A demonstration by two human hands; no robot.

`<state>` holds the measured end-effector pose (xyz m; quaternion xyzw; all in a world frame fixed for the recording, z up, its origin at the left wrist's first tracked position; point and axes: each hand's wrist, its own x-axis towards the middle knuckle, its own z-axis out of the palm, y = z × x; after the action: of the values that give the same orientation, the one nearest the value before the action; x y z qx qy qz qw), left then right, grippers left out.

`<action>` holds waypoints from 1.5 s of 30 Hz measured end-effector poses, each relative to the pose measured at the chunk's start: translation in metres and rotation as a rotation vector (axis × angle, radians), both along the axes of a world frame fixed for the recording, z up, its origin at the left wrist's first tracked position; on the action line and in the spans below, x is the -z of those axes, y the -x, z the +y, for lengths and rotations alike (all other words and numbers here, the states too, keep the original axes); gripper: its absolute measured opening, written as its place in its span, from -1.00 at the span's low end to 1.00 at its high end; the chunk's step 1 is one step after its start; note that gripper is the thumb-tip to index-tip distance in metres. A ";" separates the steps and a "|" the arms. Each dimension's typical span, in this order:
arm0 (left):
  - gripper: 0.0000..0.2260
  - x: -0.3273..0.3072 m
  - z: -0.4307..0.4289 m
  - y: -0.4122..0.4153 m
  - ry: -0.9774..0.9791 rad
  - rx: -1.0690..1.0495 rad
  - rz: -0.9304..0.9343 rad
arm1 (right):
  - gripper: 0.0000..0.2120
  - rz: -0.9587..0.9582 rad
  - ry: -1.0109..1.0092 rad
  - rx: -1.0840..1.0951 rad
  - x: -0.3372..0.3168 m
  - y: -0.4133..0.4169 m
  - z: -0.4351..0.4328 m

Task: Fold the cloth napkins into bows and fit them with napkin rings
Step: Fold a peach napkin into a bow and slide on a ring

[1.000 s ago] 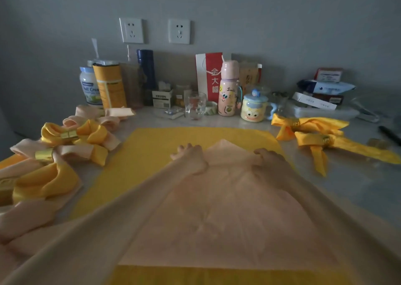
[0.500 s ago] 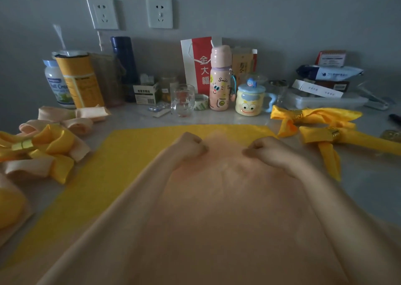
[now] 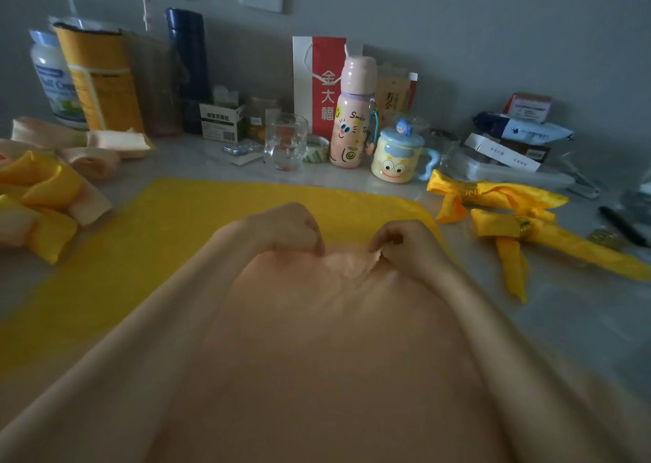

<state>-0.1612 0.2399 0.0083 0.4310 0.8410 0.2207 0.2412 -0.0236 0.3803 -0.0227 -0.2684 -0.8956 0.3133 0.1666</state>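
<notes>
L hand (image 3: 281,230), R hand (image 3: 405,247) pulled nearer, pinching peach napkin (image 3: 317,339), near edge cropped

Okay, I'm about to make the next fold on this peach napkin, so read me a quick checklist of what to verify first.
1. Left hand grips the far edge of the peach napkin: ok.
2. Right hand pinches the same edge: ok.
3. Far edge flat between the hands: not ok, it is bunched and wrinkled there.
4. Peach napkin lies on top of the yellow napkin: ok.
5. Near edges lined up: cannot tell, the arms and the frame edge hide them.
6. Glass mug stands apart from the cloth: ok.
</notes>
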 end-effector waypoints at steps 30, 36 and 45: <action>-0.92 0.014 -0.001 -0.001 -0.212 -0.046 0.018 | -0.88 0.008 -0.161 -0.031 0.000 0.013 -0.026; -0.84 0.010 -0.003 0.005 -0.098 -0.033 0.105 | -0.93 -0.065 -0.116 -0.081 -0.005 0.012 -0.025; -0.75 -0.007 -0.007 0.000 -0.025 0.034 0.052 | -0.78 -0.226 -0.286 -0.158 -0.026 0.001 -0.034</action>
<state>-0.1617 0.2324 0.0150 0.4539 0.8367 0.2156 0.2177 -0.0244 0.3462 0.0029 -0.2044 -0.9622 0.1630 0.0762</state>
